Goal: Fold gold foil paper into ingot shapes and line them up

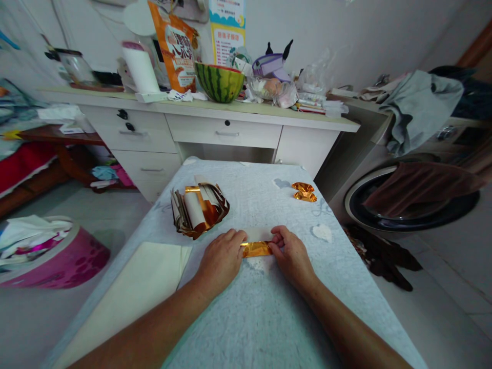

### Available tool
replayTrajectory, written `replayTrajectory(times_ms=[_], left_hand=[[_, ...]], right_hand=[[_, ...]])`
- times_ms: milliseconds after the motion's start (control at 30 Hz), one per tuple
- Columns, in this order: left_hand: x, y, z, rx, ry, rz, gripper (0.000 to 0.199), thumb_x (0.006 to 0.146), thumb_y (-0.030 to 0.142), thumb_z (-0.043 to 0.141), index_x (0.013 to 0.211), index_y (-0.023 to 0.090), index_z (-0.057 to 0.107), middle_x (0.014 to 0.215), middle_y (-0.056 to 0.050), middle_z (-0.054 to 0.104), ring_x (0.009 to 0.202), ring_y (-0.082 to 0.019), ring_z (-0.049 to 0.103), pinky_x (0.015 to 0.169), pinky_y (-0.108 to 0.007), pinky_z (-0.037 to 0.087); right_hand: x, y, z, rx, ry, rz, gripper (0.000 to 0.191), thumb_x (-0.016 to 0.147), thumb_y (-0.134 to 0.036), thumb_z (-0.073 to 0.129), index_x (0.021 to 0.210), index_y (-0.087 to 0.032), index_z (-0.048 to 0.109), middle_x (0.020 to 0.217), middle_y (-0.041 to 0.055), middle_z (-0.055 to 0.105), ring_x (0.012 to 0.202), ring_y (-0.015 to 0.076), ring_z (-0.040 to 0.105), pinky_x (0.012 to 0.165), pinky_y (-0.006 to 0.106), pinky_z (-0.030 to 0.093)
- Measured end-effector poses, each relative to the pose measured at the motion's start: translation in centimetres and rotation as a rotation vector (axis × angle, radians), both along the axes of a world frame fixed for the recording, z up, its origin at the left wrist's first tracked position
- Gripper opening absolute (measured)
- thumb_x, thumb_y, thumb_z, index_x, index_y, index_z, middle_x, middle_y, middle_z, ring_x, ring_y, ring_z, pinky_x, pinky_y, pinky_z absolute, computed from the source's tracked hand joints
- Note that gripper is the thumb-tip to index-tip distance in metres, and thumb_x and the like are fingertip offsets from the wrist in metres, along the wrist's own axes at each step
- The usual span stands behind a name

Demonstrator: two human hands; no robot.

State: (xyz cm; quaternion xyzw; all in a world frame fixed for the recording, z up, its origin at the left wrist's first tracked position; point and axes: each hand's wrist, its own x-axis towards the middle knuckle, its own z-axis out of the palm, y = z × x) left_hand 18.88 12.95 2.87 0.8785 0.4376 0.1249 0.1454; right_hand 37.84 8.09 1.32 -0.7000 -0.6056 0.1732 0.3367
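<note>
Between my hands lies a sheet of gold foil paper (257, 249), its near edge folded over to show a shiny gold strip and its pale back (258, 234) showing beyond. My left hand (225, 252) grips the strip's left end, fingers bent over it. At the right end, my right hand (289, 251) pinches it between thumb and fingers. Ahead to the left sits a loose stack of curled gold foil papers (200, 207). Two folded gold foil pieces (304, 192) rest near the table's far right corner.
Cream paper sheets (126, 297) lie under my left forearm on the cloth-covered table (246, 328). A pink bin (57, 256) stands on the floor at left. Beyond is a white cabinet (226, 130) with a watermelon half (219, 84) on top. A washing machine (369, 169) stands at right.
</note>
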Motion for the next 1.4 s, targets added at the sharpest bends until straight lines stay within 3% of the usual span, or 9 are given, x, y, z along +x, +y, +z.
replayTrajectory(times_ms=[333, 600, 767, 1000, 1200, 1400], left_hand=[[0.2, -0.2, 0.2, -0.011, 0.007, -0.012, 0.020, 0.091, 0.018, 0.040, 0.084, 0.020, 0.059, 0.095, -0.003, 0.052, 0.086, -0.016, 0.055, 0.078, -0.029, 0.043], [0.0, -0.4, 0.7, -0.019, -0.018, -0.041, 0.015, 0.090, 0.025, 0.048, 0.093, 0.022, 0.063, 0.096, -0.003, 0.056, 0.091, -0.018, 0.055, 0.080, -0.030, 0.044], [0.1, -0.4, 0.5, -0.014, -0.010, -0.046, 0.016, 0.090, 0.025, 0.048, 0.094, 0.022, 0.064, 0.096, -0.003, 0.056, 0.091, -0.019, 0.054, 0.080, -0.031, 0.043], [-0.3, -0.3, 0.3, -0.046, -0.052, -0.043, 0.016, 0.087, 0.016, 0.047, 0.094, 0.022, 0.060, 0.096, -0.004, 0.053, 0.094, -0.019, 0.051, 0.085, -0.032, 0.041], [-0.5, -0.5, 0.2, -0.057, -0.033, -0.035, 0.022, 0.085, 0.011, 0.040, 0.097, 0.021, 0.056, 0.099, -0.005, 0.052, 0.094, -0.020, 0.048, 0.084, -0.033, 0.040], [-0.5, -0.4, 0.0, -0.060, -0.023, -0.036, 0.021, 0.086, 0.012, 0.041, 0.098, 0.021, 0.056, 0.101, -0.005, 0.052, 0.096, -0.021, 0.048, 0.085, -0.034, 0.040]], right_hand=[[0.0, 0.1, -0.4, 0.007, -0.034, -0.008, 0.025, 0.077, -0.013, 0.054, 0.101, -0.021, 0.053, 0.076, -0.0021, 0.061, 0.073, 0.0154, 0.054, 0.070, 0.027, 0.040], [-0.2, 0.0, -0.2, 0.002, -0.022, -0.038, 0.029, 0.077, -0.011, 0.053, 0.104, -0.020, 0.051, 0.079, -0.0008, 0.059, 0.074, 0.0158, 0.054, 0.070, 0.028, 0.041], [-0.1, -0.2, -0.1, 0.036, -0.089, 0.000, 0.013, 0.079, -0.010, 0.051, 0.086, -0.019, 0.057, 0.091, 0.0038, 0.054, 0.078, 0.0155, 0.053, 0.072, 0.027, 0.041], [-0.2, -0.2, 0.1, 0.015, -0.222, 0.075, 0.019, 0.084, -0.009, 0.049, 0.082, -0.019, 0.064, 0.085, 0.0040, 0.055, 0.085, 0.0162, 0.052, 0.080, 0.027, 0.039], [-1.2, -0.5, 1.3, -0.039, -0.398, 0.057, 0.010, 0.086, -0.028, 0.056, 0.086, -0.019, 0.060, 0.088, 0.0052, 0.056, 0.084, 0.0191, 0.051, 0.078, 0.030, 0.037], [-2.4, 0.2, 2.5, -0.186, -0.558, 0.031, 0.047, 0.086, -0.062, 0.045, 0.091, -0.017, 0.058, 0.093, 0.0118, 0.057, 0.085, 0.0252, 0.053, 0.073, 0.036, 0.038]])
